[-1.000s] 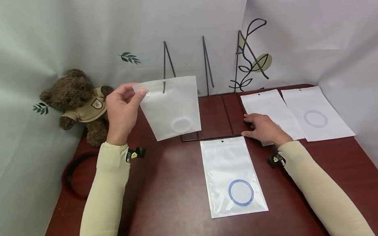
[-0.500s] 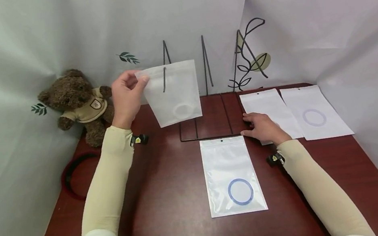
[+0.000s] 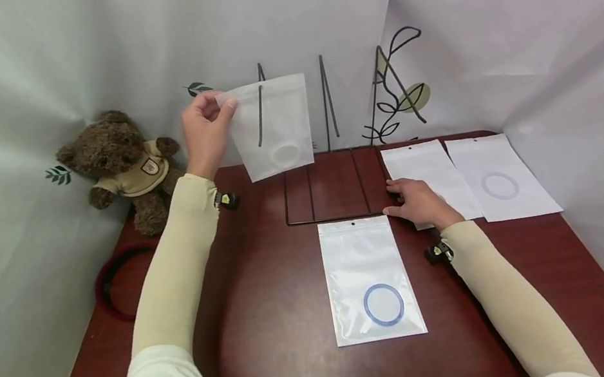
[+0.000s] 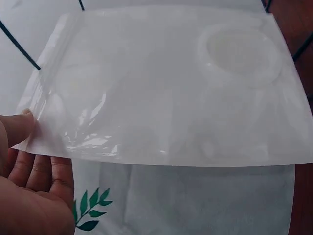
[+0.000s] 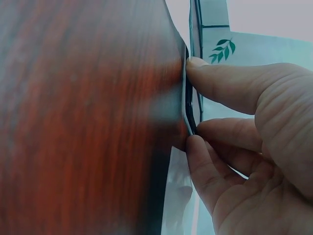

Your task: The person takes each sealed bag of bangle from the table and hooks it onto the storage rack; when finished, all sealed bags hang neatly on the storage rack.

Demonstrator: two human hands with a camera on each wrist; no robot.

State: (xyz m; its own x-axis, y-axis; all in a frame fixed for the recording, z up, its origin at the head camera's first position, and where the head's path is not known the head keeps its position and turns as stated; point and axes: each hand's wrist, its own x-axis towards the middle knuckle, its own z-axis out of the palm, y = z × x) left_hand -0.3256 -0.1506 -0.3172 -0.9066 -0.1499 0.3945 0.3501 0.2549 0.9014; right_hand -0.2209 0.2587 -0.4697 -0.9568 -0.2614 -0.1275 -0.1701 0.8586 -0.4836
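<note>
My left hand pinches the upper left corner of a white zip pouch between thumb and fingers, raised above the table. A pale ring shows through the pouch near its bottom. The left prong of a black wire display rack passes through the pouch's top hole, its free end in front of the pouch. At the rack's front right base corner, my right hand holds the wire, thumb at the front bar and fingers on the side, as the right wrist view shows.
Another white pouch with a blue ring lies flat in front of the rack. Two more pouches, one near and one farther right, lie on the table. A teddy bear and a dark red hoop are at the left.
My left hand has lifted the pouch up along the left prong, so its hole sits near the prong's upper end. The right hand stays at the rack's corner.
</note>
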